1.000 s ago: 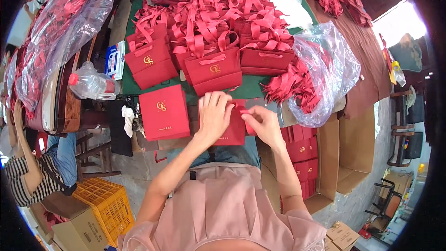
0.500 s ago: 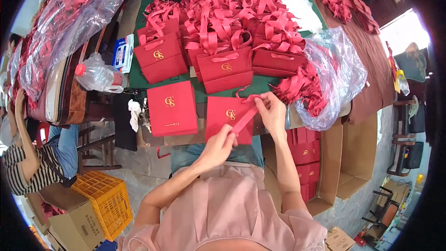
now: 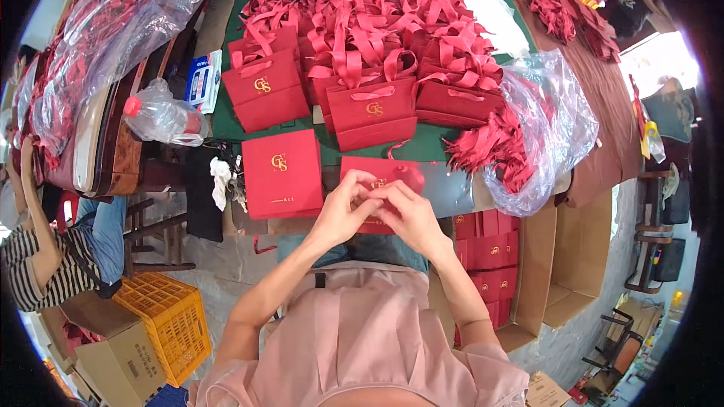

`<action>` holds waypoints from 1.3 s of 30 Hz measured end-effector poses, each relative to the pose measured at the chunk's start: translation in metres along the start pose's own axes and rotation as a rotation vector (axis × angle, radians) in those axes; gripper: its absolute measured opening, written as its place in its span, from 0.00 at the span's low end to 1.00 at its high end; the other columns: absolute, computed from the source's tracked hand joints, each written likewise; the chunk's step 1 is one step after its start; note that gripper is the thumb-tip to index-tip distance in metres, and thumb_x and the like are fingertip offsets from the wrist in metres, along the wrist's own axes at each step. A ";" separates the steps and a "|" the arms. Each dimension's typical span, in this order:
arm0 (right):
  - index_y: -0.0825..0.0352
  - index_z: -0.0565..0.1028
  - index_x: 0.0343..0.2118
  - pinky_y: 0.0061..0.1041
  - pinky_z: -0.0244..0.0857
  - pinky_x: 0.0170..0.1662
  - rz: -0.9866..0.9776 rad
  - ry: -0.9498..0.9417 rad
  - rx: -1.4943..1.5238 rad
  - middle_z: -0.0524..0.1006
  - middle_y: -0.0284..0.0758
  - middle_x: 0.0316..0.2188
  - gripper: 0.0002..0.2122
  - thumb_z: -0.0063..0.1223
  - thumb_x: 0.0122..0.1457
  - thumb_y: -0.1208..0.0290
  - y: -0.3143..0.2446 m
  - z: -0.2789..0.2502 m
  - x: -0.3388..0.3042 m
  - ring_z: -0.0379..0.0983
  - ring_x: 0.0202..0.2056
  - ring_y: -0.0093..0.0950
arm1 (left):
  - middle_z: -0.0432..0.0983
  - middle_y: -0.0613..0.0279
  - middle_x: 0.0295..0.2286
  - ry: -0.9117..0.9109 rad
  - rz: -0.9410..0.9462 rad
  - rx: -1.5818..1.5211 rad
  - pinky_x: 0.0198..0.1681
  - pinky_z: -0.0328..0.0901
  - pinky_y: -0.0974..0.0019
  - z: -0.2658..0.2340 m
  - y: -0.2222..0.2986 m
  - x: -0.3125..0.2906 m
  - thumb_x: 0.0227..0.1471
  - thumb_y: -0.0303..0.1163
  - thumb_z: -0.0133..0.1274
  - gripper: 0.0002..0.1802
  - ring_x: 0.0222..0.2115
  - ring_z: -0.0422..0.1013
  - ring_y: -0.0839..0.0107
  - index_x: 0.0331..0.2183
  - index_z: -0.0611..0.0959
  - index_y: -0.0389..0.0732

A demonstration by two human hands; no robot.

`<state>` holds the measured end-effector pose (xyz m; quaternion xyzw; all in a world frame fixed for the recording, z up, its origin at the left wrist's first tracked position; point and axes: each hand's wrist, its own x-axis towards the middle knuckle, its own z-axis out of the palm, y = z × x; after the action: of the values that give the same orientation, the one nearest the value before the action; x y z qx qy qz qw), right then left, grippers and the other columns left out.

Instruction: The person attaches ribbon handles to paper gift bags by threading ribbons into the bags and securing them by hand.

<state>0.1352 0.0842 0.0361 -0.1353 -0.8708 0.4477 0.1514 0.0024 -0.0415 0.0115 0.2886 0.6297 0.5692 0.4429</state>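
Note:
My left hand (image 3: 347,209) and my right hand (image 3: 408,212) meet with bent, pinched fingers above a flat red paper bag (image 3: 351,165) at the table's near edge. They close on a red ribbon (image 3: 410,177), which bulges in a loop behind the right fingers; the pinched part is hidden. A thin ribbon end stands up beyond the bag. Left of it lies a stack of flat red bags (image 3: 280,181) with a gold emblem. Behind stand rows of red gift bags (image 3: 372,111) with ribbon handles.
A clear plastic bag (image 3: 554,120) and a bunch of red ribbons (image 3: 490,147) lie at right. A plastic bottle (image 3: 162,114) and a wipes pack (image 3: 202,81) stand left. Cardboard boxes (image 3: 581,256) are below the table. Another person in stripes (image 3: 56,264) sits at left.
My right hand has come left and down to meet my left hand. The ribbon, stretched straight between them before, is now mostly covered by fingers, with a loop bulging out.

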 end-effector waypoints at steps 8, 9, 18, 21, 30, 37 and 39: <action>0.69 0.79 0.36 0.28 0.70 0.34 0.021 0.165 -0.034 0.78 0.38 0.31 0.06 0.62 0.55 0.78 0.017 0.001 0.003 0.76 0.31 0.33 | 0.63 0.39 0.51 0.263 0.275 0.712 0.57 0.60 0.46 0.008 -0.003 -0.011 0.54 0.26 0.57 0.23 0.54 0.60 0.41 0.50 0.71 0.34; 0.69 0.78 0.36 0.27 0.70 0.33 0.087 0.188 -0.018 0.77 0.39 0.30 0.06 0.62 0.56 0.78 0.016 0.003 0.004 0.76 0.30 0.31 | 0.62 0.39 0.51 0.273 0.281 0.771 0.57 0.59 0.46 0.014 -0.008 -0.012 0.53 0.25 0.56 0.23 0.53 0.60 0.40 0.51 0.71 0.34; 0.68 0.75 0.33 0.38 0.71 0.32 0.211 0.238 -0.129 0.77 0.42 0.28 0.05 0.60 0.56 0.75 0.029 0.012 0.008 0.76 0.29 0.42 | 0.60 0.38 0.53 0.311 0.288 0.828 0.56 0.60 0.47 0.024 -0.011 0.001 0.49 0.21 0.58 0.30 0.51 0.60 0.40 0.53 0.68 0.31; 0.68 0.74 0.31 0.39 0.70 0.31 0.232 0.223 -0.155 0.77 0.42 0.28 0.05 0.60 0.55 0.74 0.026 0.011 0.006 0.76 0.28 0.42 | 0.66 0.44 0.48 0.274 0.302 0.865 0.52 0.64 0.51 0.014 -0.013 0.013 0.46 0.24 0.63 0.29 0.48 0.64 0.45 0.51 0.73 0.32; 0.68 0.75 0.27 0.39 0.69 0.28 0.189 0.243 -0.137 0.77 0.43 0.24 0.06 0.59 0.54 0.72 0.033 0.022 0.010 0.76 0.24 0.42 | 0.69 0.49 0.42 0.259 0.325 0.850 0.46 0.67 0.52 0.010 -0.008 0.019 0.45 0.23 0.62 0.21 0.43 0.68 0.48 0.43 0.77 0.37; 0.69 0.76 0.24 0.36 0.69 0.27 0.331 0.274 -0.098 0.77 0.41 0.20 0.06 0.60 0.51 0.71 0.021 0.026 0.017 0.76 0.23 0.38 | 0.73 0.50 0.34 0.204 0.365 0.806 0.38 0.66 0.50 0.014 -0.005 0.020 0.50 0.20 0.55 0.10 0.37 0.68 0.49 0.36 0.75 0.37; 0.68 0.76 0.26 0.35 0.69 0.28 0.279 0.286 -0.105 0.78 0.41 0.22 0.07 0.60 0.52 0.71 0.021 0.028 0.016 0.77 0.24 0.39 | 0.75 0.50 0.32 0.234 0.385 0.830 0.36 0.65 0.50 0.015 -0.007 0.021 0.51 0.20 0.53 0.07 0.35 0.68 0.49 0.35 0.73 0.38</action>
<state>0.1123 0.0815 0.0059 -0.3245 -0.8354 0.3946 0.2029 0.0074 -0.0176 0.0007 0.4870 0.7846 0.3697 0.1025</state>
